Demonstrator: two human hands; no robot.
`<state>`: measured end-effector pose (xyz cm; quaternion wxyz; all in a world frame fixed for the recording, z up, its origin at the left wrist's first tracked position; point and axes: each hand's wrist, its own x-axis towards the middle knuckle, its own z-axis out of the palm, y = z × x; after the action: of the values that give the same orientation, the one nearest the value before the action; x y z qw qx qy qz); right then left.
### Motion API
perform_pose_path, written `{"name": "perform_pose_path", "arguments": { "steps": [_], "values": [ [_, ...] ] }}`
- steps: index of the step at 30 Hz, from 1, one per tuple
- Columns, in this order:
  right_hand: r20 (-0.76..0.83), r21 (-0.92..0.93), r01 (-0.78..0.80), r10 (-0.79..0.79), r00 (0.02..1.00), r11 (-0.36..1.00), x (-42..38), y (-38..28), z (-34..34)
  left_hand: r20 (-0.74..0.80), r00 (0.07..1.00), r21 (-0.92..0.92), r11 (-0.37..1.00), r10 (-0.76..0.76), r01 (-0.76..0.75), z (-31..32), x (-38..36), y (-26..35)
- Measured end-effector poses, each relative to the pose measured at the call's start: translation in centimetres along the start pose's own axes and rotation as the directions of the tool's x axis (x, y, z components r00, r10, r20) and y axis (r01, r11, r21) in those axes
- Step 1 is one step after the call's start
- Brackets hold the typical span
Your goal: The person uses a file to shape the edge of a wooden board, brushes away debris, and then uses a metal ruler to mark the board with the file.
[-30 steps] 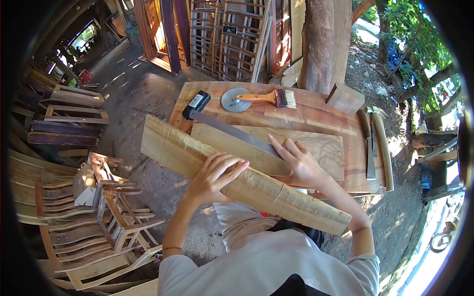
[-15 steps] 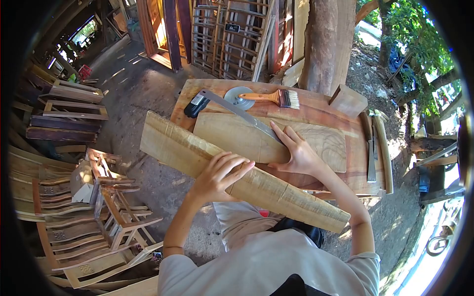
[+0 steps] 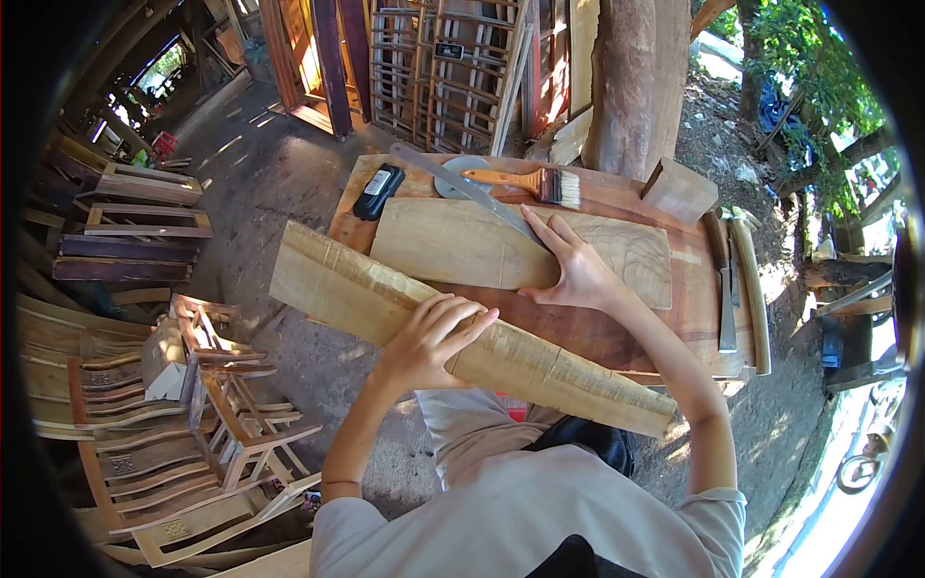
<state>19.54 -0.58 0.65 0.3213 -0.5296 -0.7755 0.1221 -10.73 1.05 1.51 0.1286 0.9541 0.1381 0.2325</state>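
A long wooden board [image 3: 356,289] with a rough, bark-like edge slants across in front of my body. My left hand [image 3: 434,342] is closed around its middle, fingers over the upper edge. Beyond it, a flat wooden plank [image 3: 443,241] lies on the reddish wooden table [image 3: 617,337]. On that plank my right hand [image 3: 570,265] rests with fingers spread and thumb near the plank's close edge. A long metal blade [image 3: 462,185] lies slanted over the plank, its near end at my right fingers.
A black case-like object [image 3: 379,193], a grey disc [image 3: 453,178] and a paintbrush [image 3: 530,183] lie along the table's far side. A wooden block [image 3: 680,191] and a chisel-like tool [image 3: 726,308] are at the right. Wooden chairs [image 3: 164,482] crowd the left floor.
The flat plank and the metal blade have shifted away from me across the table, with my right hand on the plank. My left hand keeps its grip on the long board.
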Motion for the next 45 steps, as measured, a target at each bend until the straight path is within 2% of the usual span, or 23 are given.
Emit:
{"name": "perform_pose_path", "arguments": {
  "steps": [9,14,16,17,19,20,22,27,30,33,36,38,40,41,42,44,45],
  "values": [
    [0.004,-0.015,0.029,-0.029,1.0,0.999,0.8,1.4,-0.9,0.029,1.0,0.01,1.0,-0.013,0.012,1.2,1.0,-1.2],
    [-0.012,0.011,0.028,-0.027,1.0,1.0,-0.3,0.6,-6.8,0.03,0.998,0.025,0.998,-0.06,0.059,1.3,1.6,-1.5],
    [-0.153,-0.046,-0.069,0.061,0.986,0.997,-1.8,-0.8,-9.8,0.024,0.997,0.025,0.997,-0.072,0.072,1.4,1.9,-1.6],
    [-0.153,-0.048,-0.074,0.066,0.986,0.996,-2.8,-1.5,-11.1,0.018,0.997,0.027,0.996,-0.081,0.081,1.5,2.1,-1.8],
    [-0.215,0.08,-0.312,0.322,0.922,0.947,-5.4,-3.0,-12.8,0.021,0.996,0.022,0.996,-0.092,0.091,1.6,2.4,-1.8],
    [-0.28,0.172,-0.264,0.304,0.911,0.949,-6.6,-3.1,-12.9,0.022,0.994,0.021,0.994,-0.108,0.108,1.6,2.5,-1.8],
    [-0.325,0.367,-0.272,0.396,0.859,0.89,-8.5,-4.2,-12.8,0.014,0.991,0.05,0.99,-0.132,0.131,1.8,2.9,-1.5],
    [-0.318,0.228,-0.262,0.326,0.89,0.938,-10.7,-4.5,-11.4,-0.02,0.983,0.104,0.978,-0.18,0.181,2.6,3.2,-0.7],
    [-0.3,0.226,-0.28,0.34,0.891,0.933,-11.1,-4.9,-10.9,-0.08,0.986,-0.067,0.988,-0.144,0.139,3.2,2.3,0.2],
    [-0.277,0.295,-0.303,0.384,0.881,0.906,-11.6,-4.9,-10.7,-0.093,0.976,-0.09,0.978,-0.197,0.189,2.7,2.4,0.2],
    [-0.219,0.341,-0.391,0.477,0.851,0.855,-11.9,-6.6,-9.8,-0.085,0.973,-0.151,0.968,-0.215,0.201,2.4,2.8,0.4],
    [-0.182,0.486,-0.389,0.525,0.831,0.783,-12.0,-8.3,-7.1,-0.206,0.964,-0.176,0.975,-0.171,0.135,3.1,3.2,1.0],
    [-0.07,0.612,-0.382,0.529,0.846,0.693,-12.9,-11.0,-1.5,-0.183,0.903,-0.564,0.794,-0.388,0.227,4.9,4.1,4.8],
    [-0.048,0.569,-0.399,0.513,0.857,0.719,-12.7,-11.8,0.1,-0.183,0.88,-0.629,0.74,-0.439,0.238,5.4,5.0,6.3],
    [-0.024,0.526,-0.412,0.497,0.867,0.744,-12.5,-12.3,1.3,-0.178,0.882,-0.633,0.737,-0.437,0.237,5.9,5.8,7.3],
    [-0.09,0.571,-0.253,0.366,0.926,0.781,-11.9,-13.1,2.7,-0.078,0.825,-0.652,0.654,-0.56,0.383,6.4,6.7,8.4],
    [-0.094,0.6,-0.195,0.311,0.946,0.775,-11.6,-13.2,2.6,-0.117,0.836,-0.605,0.706,-0.536,0.368,6.9,6.6,8.2]
  ]
}}
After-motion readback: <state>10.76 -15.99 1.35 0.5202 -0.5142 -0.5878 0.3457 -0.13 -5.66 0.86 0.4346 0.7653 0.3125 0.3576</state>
